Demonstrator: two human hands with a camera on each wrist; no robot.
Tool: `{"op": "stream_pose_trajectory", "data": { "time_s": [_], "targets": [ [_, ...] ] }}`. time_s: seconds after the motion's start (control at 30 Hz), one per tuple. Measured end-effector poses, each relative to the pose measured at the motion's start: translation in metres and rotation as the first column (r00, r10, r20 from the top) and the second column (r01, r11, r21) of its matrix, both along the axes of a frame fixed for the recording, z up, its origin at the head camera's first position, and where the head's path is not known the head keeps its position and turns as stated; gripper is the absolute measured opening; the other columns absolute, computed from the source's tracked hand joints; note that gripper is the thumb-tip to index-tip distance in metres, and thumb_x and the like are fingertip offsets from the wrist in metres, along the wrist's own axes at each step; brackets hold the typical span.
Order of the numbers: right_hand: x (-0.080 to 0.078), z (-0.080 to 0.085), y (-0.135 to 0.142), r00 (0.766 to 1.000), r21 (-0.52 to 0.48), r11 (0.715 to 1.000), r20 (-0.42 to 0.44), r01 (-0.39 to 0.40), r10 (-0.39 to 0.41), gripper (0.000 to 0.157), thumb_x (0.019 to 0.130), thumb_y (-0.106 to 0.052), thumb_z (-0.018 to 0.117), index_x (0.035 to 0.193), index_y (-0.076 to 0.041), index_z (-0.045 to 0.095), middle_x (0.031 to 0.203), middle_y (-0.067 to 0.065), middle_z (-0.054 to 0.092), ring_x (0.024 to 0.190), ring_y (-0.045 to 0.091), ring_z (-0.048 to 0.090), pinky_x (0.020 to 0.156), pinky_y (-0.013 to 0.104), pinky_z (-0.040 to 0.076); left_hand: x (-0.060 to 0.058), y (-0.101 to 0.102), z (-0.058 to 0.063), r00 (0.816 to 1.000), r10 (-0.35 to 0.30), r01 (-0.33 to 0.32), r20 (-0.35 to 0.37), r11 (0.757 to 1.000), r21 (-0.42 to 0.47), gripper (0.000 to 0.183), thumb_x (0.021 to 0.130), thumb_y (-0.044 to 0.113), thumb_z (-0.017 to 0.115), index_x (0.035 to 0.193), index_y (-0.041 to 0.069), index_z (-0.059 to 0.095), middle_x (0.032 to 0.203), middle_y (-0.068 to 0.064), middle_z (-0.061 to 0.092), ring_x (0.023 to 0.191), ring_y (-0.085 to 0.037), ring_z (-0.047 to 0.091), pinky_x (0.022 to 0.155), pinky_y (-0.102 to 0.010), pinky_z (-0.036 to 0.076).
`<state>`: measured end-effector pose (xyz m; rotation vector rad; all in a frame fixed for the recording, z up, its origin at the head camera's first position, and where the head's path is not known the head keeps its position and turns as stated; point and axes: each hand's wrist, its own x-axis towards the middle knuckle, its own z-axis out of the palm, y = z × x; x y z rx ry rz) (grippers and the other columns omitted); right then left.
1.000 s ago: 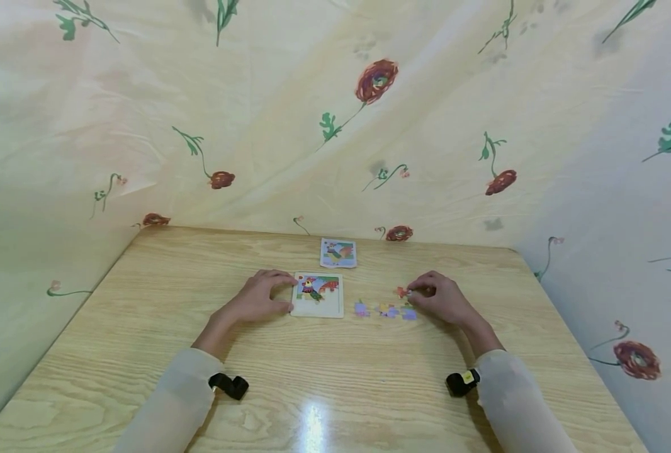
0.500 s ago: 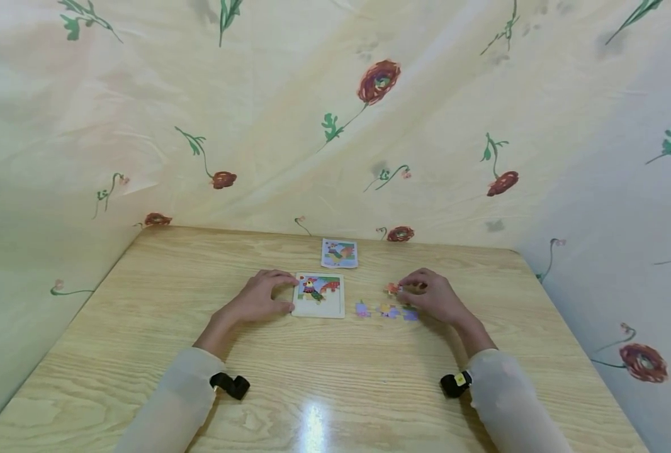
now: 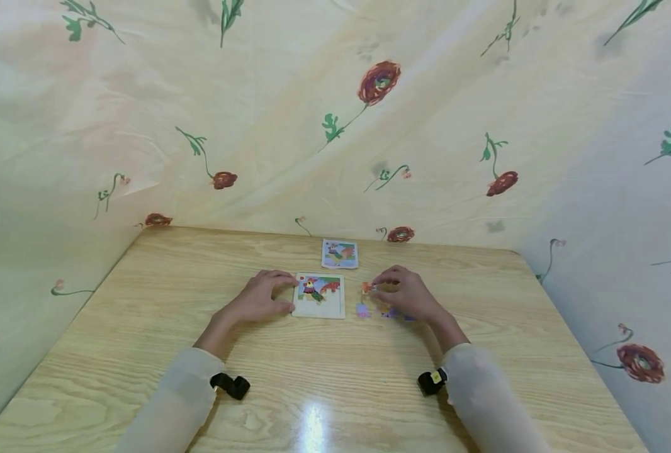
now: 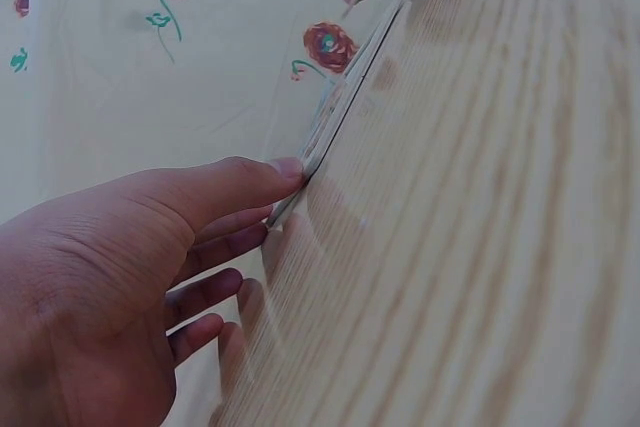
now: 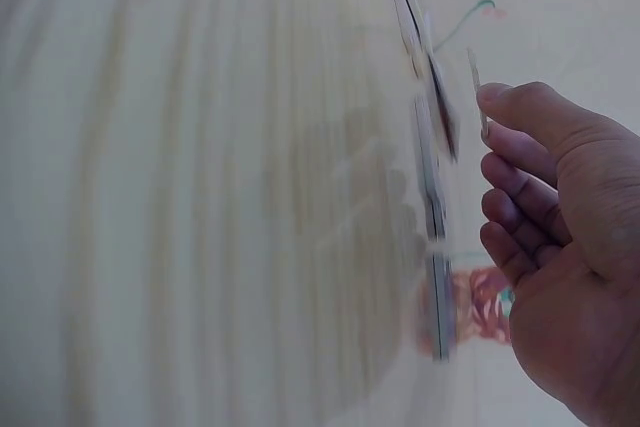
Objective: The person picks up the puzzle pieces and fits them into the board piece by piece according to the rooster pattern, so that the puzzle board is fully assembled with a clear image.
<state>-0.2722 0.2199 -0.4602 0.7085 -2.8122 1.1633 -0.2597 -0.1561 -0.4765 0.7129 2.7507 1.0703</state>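
My right hand [image 3: 406, 294] pinches an orange-red jigsaw piece [image 3: 366, 287] between thumb and finger, just right of the puzzle board. The right wrist view has that piece [image 5: 476, 87] edge-on, lifted off the table. At the board's left edge, my left hand [image 3: 260, 296] holds the puzzle board [image 3: 327, 309], thumb at the near corner and fingers at the far one. Rooster pieces fill the board's upper part; its lower part is bare white. A lavender piece [image 3: 363, 310] lies right of the board, and more loose pieces [image 3: 388, 313] are partly hidden under my right hand.
Behind the board a card [image 3: 339, 253] with the same rooster picture lies on the wooden table [image 3: 313, 358]. A flowered cloth [image 3: 279, 126] hangs along the table's back and sides. Each sleeve carries a black wrist camera [image 3: 430, 382].
My right hand has carried the orange-red piece leftward, from above the loose pieces' right end to near the board. My left hand stays on the board's left edge.
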Motion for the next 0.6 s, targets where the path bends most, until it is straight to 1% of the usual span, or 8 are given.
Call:
{"op": "stream_pose_trajectory", "data": {
  "time_s": [0.3,0.6],
  "targets": [
    [0.001,0.003,-0.026,0.999,-0.023,0.999,0.043,-0.026,0.027,0.019,0.093,-0.017,0.077,0.111,-0.011,0.078,0.119,0.009,0.067,0.117,0.032,0.063,0.1,0.054,0.055,0.0,0.0,0.0,1.0,0.002,-0.002,-0.004,1.0,-0.006,0.052,0.093,0.032,0.075,0.142,0.019,0.063,0.156,-0.009,0.051,0.15,-0.039,0.035,0.12,-0.068,0.025],
    [-0.003,0.001,-0.049,0.998,-0.012,0.998,0.02,-0.066,0.066,0.017,0.092,-0.015,0.078,0.108,-0.01,0.079,0.118,0.01,0.068,0.116,0.031,0.064,0.1,0.053,0.054,-0.001,0.001,0.0,1.0,0.0,0.0,-0.012,1.0,-0.007,0.052,0.093,0.033,0.075,0.142,0.019,0.063,0.156,-0.009,0.051,0.15,-0.038,0.035,0.119,-0.069,0.025]
  ]
}}
